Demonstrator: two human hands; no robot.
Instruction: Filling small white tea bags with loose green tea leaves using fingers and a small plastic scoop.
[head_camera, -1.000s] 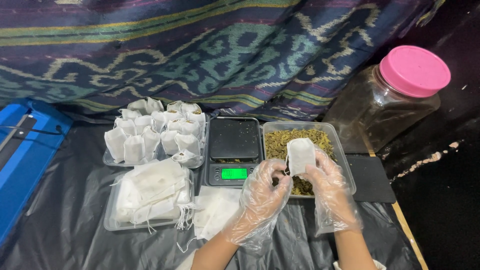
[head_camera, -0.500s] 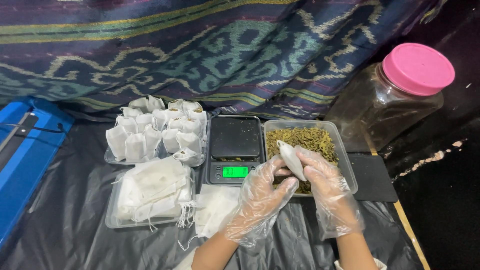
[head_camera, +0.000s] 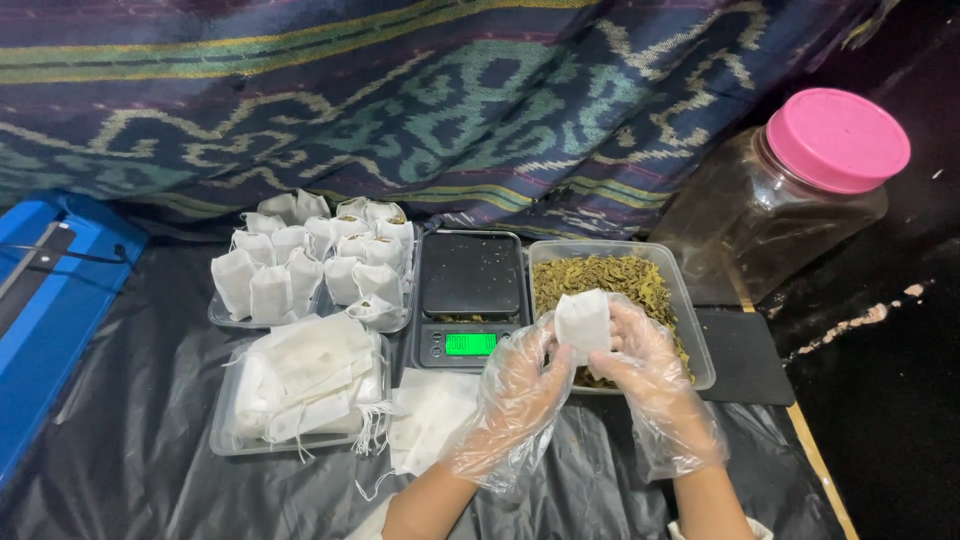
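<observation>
Pouch: a small white filter bag (head_camera: 583, 323) is pinched upright between both gloved hands, above the near edge of the herb tub (head_camera: 692, 318), so spills fall back in.
Left hand (head_camera: 515, 400): closed on the bag's lower left edge.
Right hand (head_camera: 650, 375): fingers closed on its right side.
Scale (head_camera: 470, 298): kept just beside the tub, its platform bare.
Filled bags (head_camera: 310, 265): stood together in a tray, apart from the flat ones (head_camera: 300, 385).

The scene is lit evenly from above and in front, while the right edge is left in darkness. Soft glare is seen on the black plastic sheet (head_camera: 130, 420) and the clear gloves. The scale's display (head_camera: 470, 344) glows green. Focus is sharp throughout.
</observation>
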